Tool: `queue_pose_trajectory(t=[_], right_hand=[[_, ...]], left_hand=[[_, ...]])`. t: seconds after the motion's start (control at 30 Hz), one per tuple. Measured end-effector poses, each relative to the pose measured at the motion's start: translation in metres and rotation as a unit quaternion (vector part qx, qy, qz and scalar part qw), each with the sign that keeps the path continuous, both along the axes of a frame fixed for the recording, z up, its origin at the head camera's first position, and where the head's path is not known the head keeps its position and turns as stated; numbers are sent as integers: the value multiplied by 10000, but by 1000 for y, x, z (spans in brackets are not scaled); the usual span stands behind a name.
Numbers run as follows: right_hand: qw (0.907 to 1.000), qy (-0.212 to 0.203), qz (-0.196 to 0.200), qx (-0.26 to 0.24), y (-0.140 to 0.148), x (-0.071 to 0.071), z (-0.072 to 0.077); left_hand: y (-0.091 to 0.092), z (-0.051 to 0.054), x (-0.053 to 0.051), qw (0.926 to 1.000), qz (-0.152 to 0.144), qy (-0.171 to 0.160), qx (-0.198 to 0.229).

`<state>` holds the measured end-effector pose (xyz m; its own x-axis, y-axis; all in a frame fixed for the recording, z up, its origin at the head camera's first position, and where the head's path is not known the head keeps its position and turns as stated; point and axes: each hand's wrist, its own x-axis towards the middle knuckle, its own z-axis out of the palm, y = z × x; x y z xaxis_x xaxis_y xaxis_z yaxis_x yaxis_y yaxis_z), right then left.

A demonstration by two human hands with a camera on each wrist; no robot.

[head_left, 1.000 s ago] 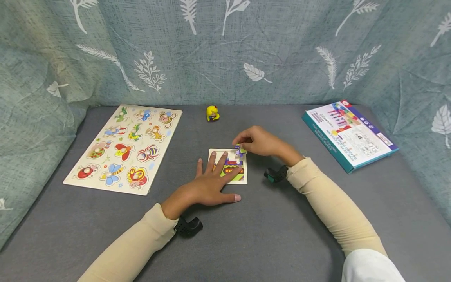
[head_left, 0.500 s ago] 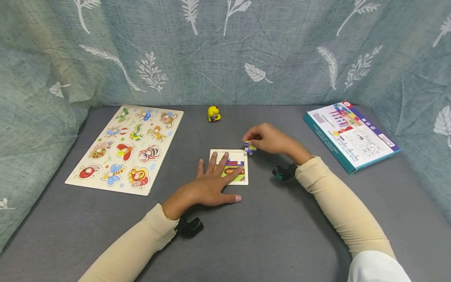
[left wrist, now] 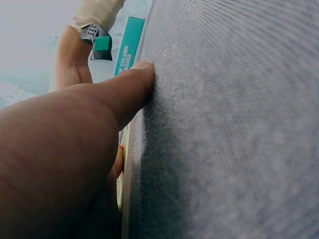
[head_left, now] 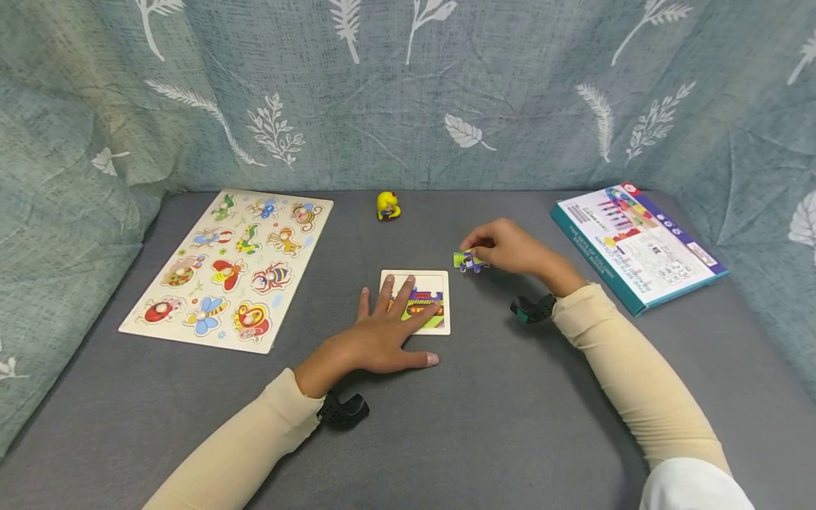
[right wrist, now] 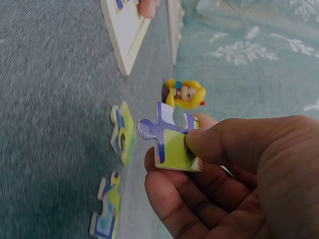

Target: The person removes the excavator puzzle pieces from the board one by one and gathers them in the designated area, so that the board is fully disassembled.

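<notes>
My left hand [head_left: 382, 340] lies with spread, straight fingers across a small square puzzle board [head_left: 445, 283]. Part of the board's colourful picture shows between and beside those fingers; its upper strip is bare. Off the board's upper right, my right hand [head_left: 510, 246] pinches a green and purple jigsaw piece [right wrist: 174, 144] between thumb and fingers. Two more jigsaw pieces show below it in the right wrist view: an upper piece [right wrist: 122, 132] and a lower piece [right wrist: 106, 206]. In the left wrist view, the left thumb [left wrist: 132, 87] extends over the grey surface.
A large board with insect pictures [head_left: 226, 269] lies at the left. Behind the small board stands a yellow-haired toy figure [head_left: 387, 206]. A teal and white box [head_left: 637, 244] is at the right, and a leaf-patterned curtain [head_left: 408, 106] hangs behind.
My right hand has moved right and slightly farther back, carrying the pinched jigsaw piece off the small board's corner. The left hand has stayed on the board.
</notes>
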<state>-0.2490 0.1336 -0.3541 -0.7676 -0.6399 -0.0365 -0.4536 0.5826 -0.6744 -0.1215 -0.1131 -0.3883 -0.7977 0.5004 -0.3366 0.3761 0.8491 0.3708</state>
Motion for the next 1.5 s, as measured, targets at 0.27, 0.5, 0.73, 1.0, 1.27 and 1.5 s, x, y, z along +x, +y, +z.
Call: queue_pose_trajectory(t=[0.27,0.5,0.73,1.0,1.27,1.5], right_hand=[[9997,183,-153,55,11,-2,2],[9994,244,-212,141,20,-5,2],[9991,198,-319,171,31,-6,-2],[9981,151,-594,102,44,-9,-5],[9972,114,-733,70,53,-12,-9],[9971,153,-749,-3,57,-11,-13]], left_hand=[[-1,1,0,10000,7,-24,-23],[-1,1,1,10000,16,-20,-1],[-1,-1,1,10000,-21,-25,14],[0,-1,1,10000,7,37,-8],[-1,0,1,10000,-9,9,17],[-1,1,1,10000,-5,-4,-23]])
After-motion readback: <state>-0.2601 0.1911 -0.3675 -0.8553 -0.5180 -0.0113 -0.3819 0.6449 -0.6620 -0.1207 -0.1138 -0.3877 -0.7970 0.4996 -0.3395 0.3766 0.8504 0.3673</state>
